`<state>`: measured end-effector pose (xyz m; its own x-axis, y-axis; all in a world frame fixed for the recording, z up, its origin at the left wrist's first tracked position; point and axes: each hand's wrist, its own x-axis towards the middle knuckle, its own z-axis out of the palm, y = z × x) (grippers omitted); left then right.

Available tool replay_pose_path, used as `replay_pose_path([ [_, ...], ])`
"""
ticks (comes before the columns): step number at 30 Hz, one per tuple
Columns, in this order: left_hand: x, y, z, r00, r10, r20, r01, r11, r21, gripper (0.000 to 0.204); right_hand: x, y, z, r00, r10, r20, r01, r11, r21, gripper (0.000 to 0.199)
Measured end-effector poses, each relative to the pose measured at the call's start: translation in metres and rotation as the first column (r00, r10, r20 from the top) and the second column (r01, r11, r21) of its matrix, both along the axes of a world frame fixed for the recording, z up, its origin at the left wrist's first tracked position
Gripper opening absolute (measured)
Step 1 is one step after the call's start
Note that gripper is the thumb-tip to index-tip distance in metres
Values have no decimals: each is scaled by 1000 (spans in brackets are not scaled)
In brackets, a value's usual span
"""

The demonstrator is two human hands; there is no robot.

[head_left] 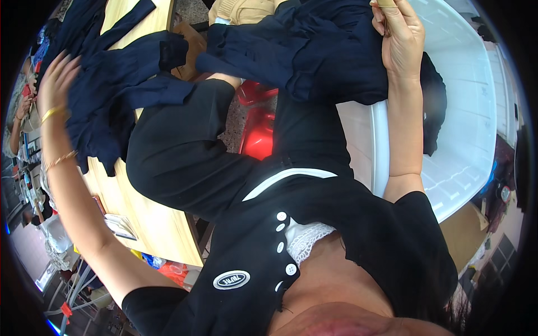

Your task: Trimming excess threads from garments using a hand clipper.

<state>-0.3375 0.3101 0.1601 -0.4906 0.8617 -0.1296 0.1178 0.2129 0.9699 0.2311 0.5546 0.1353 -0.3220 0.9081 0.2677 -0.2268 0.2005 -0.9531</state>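
Observation:
My left hand [58,84] is stretched out at the far left, a little blurred, its fingers extended. It is beside a navy garment [106,84] spread on the light wooden table [154,221]; whether it touches the cloth I cannot tell. At the upper right, my right hand [402,39] is closed, fingers curled round a small thing that is mostly hidden, with a bit of metal showing. Next to that hand, another navy garment [325,50] lies bunched over my lap and the rim of a white plastic tub [380,145].
The large white tub stands to my right, with a black cloth [432,103] inside it. A red stool [259,134] shows between my legs. Another person's hand [23,106] is at the far left edge. A cardboard box [469,232] sits beyond the tub.

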Motion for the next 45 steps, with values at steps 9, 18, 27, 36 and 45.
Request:
replay_pose_path([
  [9,289,120,-163,253,-785,-565,341,619,-708,66,-13,-19,-11,995,80,65,-90,981,170,29],
  [18,236,110,-74,681,-626,-380,568,779,-264,17,7,-14,-1,1000,7,13,-8,996,84,32],
  [27,230,-28,96,799,237,-552,43,894,446,21,-10,-34,30,990,127,69,-135,981,141,31],
  [36,133,-196,150,642,758,-119,-483,520,705,26,-29,-30,31,921,279,272,-373,832,410,33],
  [45,169,-223,144,539,829,-150,-754,554,354,33,-78,-47,39,844,415,339,-521,783,339,30],
])
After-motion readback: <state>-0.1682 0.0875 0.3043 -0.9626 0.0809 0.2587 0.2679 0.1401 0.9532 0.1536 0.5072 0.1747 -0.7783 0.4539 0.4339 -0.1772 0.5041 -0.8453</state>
